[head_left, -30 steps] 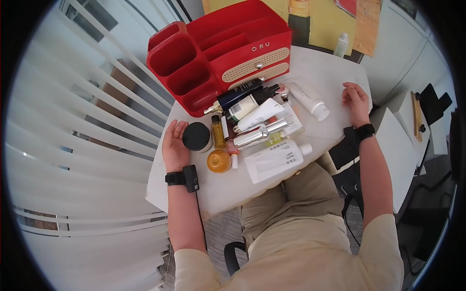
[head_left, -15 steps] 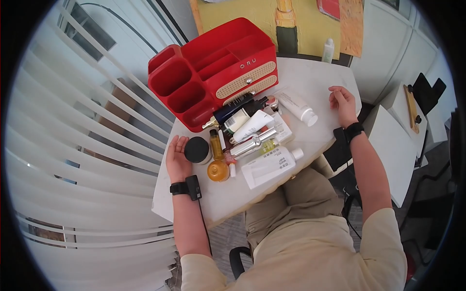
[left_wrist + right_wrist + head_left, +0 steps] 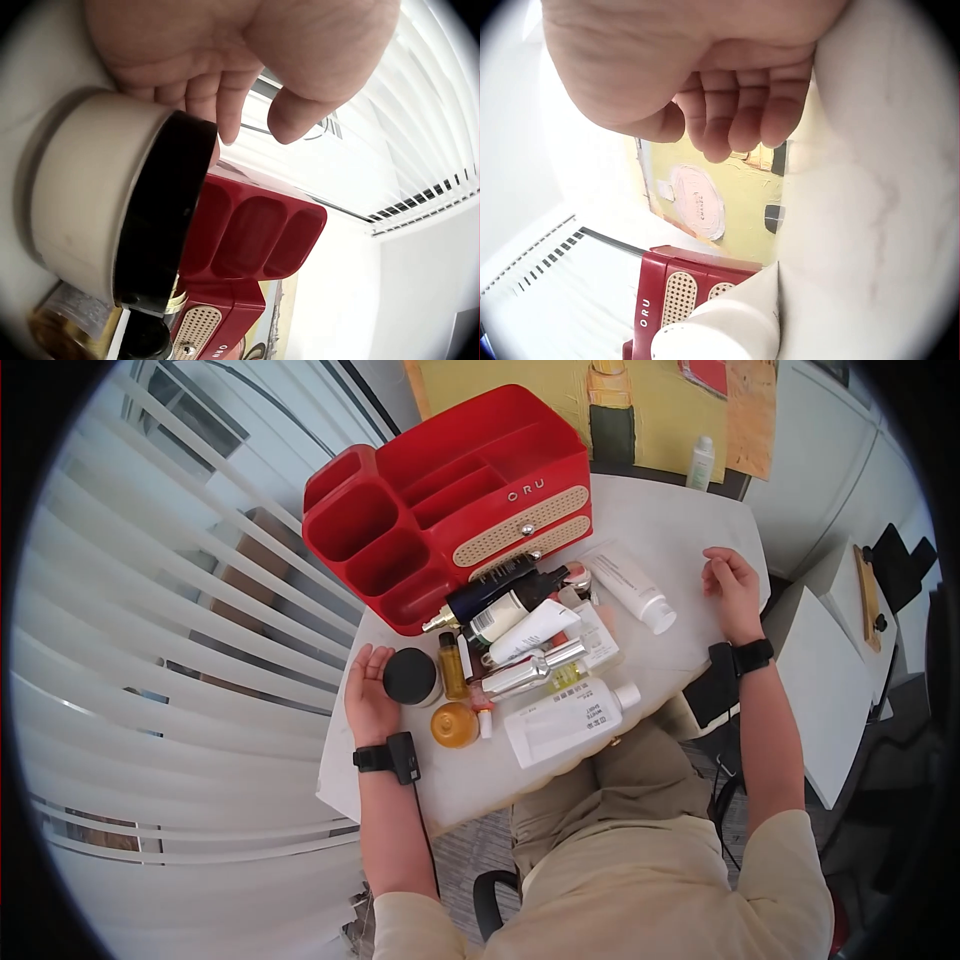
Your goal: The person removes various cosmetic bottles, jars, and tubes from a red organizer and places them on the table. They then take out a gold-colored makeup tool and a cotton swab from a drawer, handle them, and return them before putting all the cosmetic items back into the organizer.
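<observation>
My left hand (image 3: pixel 372 695) rests on the table at the left, fingers loosely curled, right beside a white jar with a black lid (image 3: pixel 411 676). In the left wrist view the jar (image 3: pixel 90 195) stands close under the palm, and nothing is in the fingers. On the right side of the table lies my right hand (image 3: pixel 736 597), relaxed and holding nothing; a white tube (image 3: pixel 628 585) is the nearest thing to it. Between the hands cosmetics lie in a heap: a silver tube (image 3: pixel 532 670), a white squeeze tube (image 3: pixel 565 725), an orange round-topped bottle (image 3: pixel 454 726) and a slim amber bottle (image 3: pixel 452 668).
A red organizer (image 3: pixel 400 530) with compartments and two woven-front drawers stands at the back of the white table (image 3: pixel 440 785). Behind it are a yellow painting (image 3: pixel 520 400) and a small bottle (image 3: pixel 701 463). Blinds (image 3: pixel 180 690) hang close on the left.
The head view has shifted slightly, moving the whole scene in the picture. Both hands keep their places on the table, and the cosmetics and organizer have not moved.
</observation>
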### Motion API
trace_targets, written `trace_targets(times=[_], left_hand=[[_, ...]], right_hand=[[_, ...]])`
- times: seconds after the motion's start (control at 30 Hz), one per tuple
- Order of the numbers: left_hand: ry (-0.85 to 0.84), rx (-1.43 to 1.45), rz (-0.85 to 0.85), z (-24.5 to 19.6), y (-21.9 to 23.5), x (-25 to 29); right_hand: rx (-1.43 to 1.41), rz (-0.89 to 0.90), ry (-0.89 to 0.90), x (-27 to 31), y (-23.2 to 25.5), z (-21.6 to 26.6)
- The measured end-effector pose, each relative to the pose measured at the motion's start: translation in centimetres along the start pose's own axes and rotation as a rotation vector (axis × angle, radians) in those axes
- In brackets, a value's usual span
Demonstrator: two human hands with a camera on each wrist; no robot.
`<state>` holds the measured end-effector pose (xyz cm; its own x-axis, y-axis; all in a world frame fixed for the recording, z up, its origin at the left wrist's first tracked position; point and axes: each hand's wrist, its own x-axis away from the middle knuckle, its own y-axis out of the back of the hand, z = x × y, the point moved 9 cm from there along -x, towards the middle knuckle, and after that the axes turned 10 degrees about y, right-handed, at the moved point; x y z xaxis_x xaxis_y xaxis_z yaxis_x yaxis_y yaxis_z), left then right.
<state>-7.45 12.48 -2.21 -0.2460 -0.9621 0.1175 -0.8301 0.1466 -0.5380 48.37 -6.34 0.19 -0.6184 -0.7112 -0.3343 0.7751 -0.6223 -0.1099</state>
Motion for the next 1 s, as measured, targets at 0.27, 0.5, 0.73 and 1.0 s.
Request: trace_targets(times=[0.27,0.5,0.73,1.0], left_hand=[[0.002,-0.007,0.009,-0.1,-0.3,0.1],[0.005,-0.012,-0.009,-0.1,-0.3,0.3],[-0.002,-0.010,0.018,-0.1,-1.0,0.8],[-0.002,-0.007,-0.012,-0.1,-1.0,1.1]], right_hand=[[0.026,0.010,0.001,0.0,0.0,-0.2],[0.047,0.006,0.000,0.0,0.0,0.1],[0.046,-0.001,-0.009,0.2,0.1,0.0],[0.063,0.011,0.002,0.2,0.0,-0.2]])
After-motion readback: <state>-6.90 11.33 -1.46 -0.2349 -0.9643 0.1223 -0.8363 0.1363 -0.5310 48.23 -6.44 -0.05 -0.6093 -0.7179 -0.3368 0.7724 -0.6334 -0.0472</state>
